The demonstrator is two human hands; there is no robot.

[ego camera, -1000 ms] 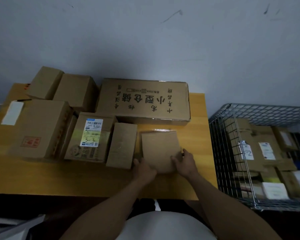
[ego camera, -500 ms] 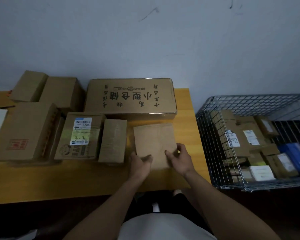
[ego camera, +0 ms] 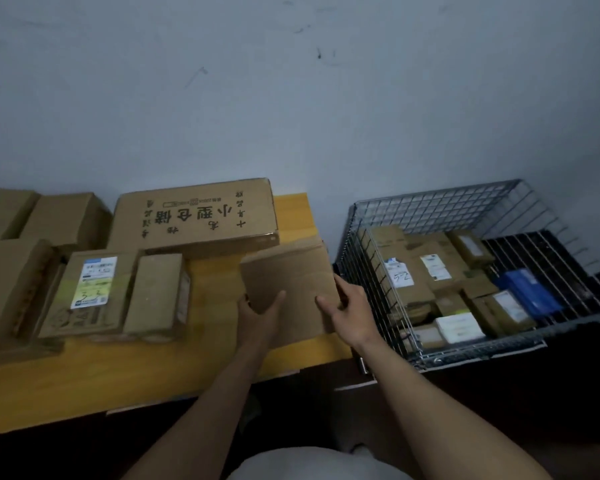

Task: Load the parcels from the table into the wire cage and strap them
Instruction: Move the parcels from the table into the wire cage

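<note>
Held parcel (ego camera: pixel 288 285): plain brown carton, top face unmarked, over R end of table (ego camera: pixel 153 379), tilted, far edge close to the big printed carton (ego camera: pixel 194 216). Contact w/ tabletop: cannot tell.

L hand (ego camera: pixel 258 311) grips near-L corner, thumb laid on top face, fingers underneath and hidden. R hand (ego camera: pixel 352 308) grips near-R edge, thumb on top, fingers curled round the side.

Wire cage (ego camera: pixel 430 199) stands just R of table, its L wall close beside R hand. Partly filled: labelled carton (ego camera: pixel 400 273) w/ handwritten mark, white box (ego camera: pixel 459 327), blue packet (ego camera: pixel 527 292), plus several other brown cartons.

On table, L of held parcel: narrow carton (ego camera: pixel 156 292), apart from it. Sticker-topped parcel (ego camera: pixel 90 292) just beside that. Larger cartons at L edge & rear, partly out of frame.

Light dim; label text illegible
</note>
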